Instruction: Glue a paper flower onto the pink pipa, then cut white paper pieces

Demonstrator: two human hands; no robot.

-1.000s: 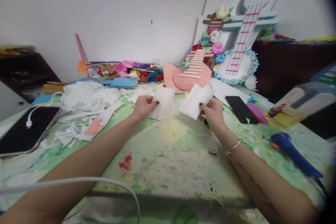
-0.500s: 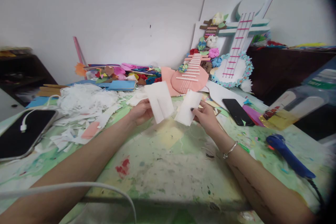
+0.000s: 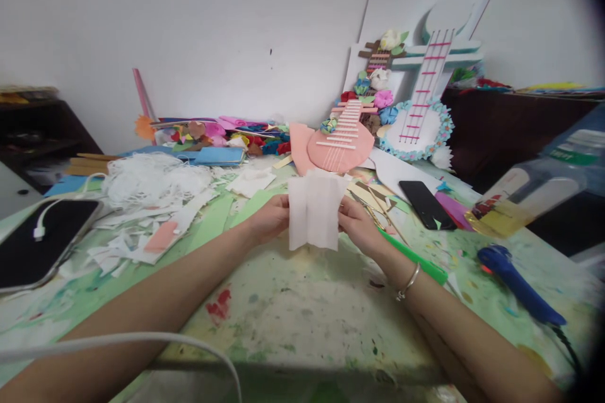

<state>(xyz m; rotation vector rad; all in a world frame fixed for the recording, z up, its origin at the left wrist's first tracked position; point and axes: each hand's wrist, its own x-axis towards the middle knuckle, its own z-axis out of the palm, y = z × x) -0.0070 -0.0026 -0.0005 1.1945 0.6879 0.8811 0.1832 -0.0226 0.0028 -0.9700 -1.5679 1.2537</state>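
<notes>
Two white paper pieces are held together upright above the paint-stained table, overlapping in the middle. My left hand pinches their left edge and my right hand pinches the right edge. Both hands have closed fingers on the paper. A bracelet sits on my right wrist. A green pen lies on the table just beside my right hand.
A phone with a white cable lies at the left, beside white paper scraps. A black phone and a blue tool lie at the right. Paper guitars and coloured paper flowers lean on the back wall.
My hands have moved toward each other and toward me. The two separate white paper pieces are now brought together and overlap between both hands.
</notes>
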